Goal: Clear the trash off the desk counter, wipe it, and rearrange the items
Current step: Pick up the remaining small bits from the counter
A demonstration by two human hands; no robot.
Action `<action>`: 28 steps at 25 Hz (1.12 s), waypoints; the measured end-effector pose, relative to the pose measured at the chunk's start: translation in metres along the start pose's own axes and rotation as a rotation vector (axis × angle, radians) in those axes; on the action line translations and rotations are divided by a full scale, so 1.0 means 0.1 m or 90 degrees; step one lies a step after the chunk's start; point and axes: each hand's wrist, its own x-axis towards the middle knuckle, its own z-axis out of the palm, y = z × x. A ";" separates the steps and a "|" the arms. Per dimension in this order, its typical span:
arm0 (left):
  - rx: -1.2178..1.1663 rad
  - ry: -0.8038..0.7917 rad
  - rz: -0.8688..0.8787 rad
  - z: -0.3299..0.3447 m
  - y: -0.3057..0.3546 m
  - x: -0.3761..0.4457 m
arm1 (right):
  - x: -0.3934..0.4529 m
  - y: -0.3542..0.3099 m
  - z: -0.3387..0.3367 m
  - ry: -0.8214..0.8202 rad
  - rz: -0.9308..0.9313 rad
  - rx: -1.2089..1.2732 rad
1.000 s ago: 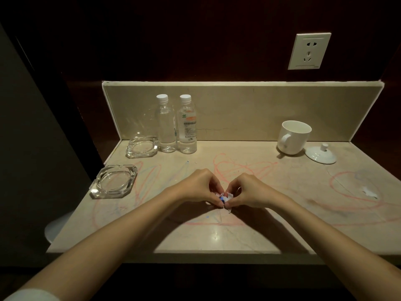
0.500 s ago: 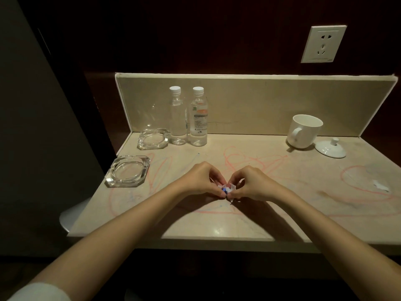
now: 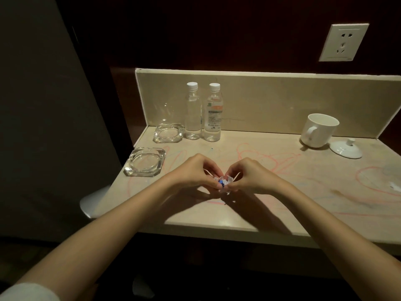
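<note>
Over the middle of the beige stone counter (image 3: 282,205), my left hand (image 3: 195,172) and my right hand (image 3: 249,174) meet fingertip to fingertip. Both pinch a small bunch of white paper scraps with a blue bit (image 3: 222,183). One more white scrap (image 3: 393,185) lies on the counter at the far right. Red and blue crayon-like scribbles (image 3: 271,159) cover the surface.
Two clear water bottles (image 3: 192,111) (image 3: 213,114) stand at the back left beside a glass ashtray (image 3: 168,132); a second ashtray (image 3: 145,161) sits at the left edge. A white mug (image 3: 318,130) and its lid (image 3: 346,148) rest back right. A wall socket (image 3: 344,42) is above.
The view has shifted left and down, so the counter sits further right in the frame. Both hands stay together on the paper scraps at the counter's middle.
</note>
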 end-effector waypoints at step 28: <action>-0.110 0.023 -0.481 1.01 -3.17 -3.40 | -0.22 -0.86 4.61 -0.389 -0.025 -0.050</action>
